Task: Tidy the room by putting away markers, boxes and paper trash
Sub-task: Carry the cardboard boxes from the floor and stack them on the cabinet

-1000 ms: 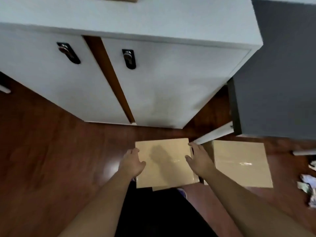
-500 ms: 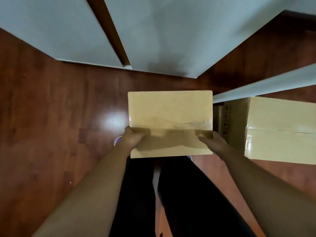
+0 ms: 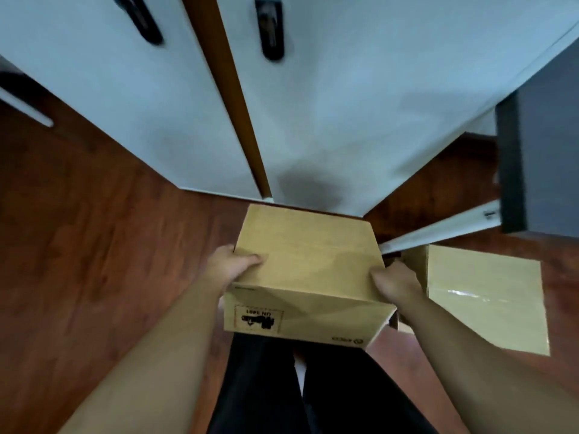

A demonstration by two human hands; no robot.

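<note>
The left hand (image 3: 233,266) and right hand (image 3: 396,281) grip the cardboard box (image 3: 307,270) by its short ends, thumbs curled over its top. Its long axis runs left to right, and its printed side faces the person, upside down. It hangs above the floor (image 3: 94,230) at the white cabinet's (image 3: 344,104) lower edge, just left of a second box (image 3: 482,296). Half a second ago only its top showed.

Two cardboard boxes (image 3: 308,270) (image 3: 484,296), two hands (image 3: 233,266) (image 3: 396,281), two white cabinet doors (image 3: 125,104) (image 3: 360,104), two black door handles (image 3: 141,23) (image 3: 269,32), one dark grey panel (image 3: 548,151)

Reddish wood floor (image 3: 94,252), white cabinet (image 3: 344,120) on it, taped cardboard box (image 3: 485,296) alongside
</note>
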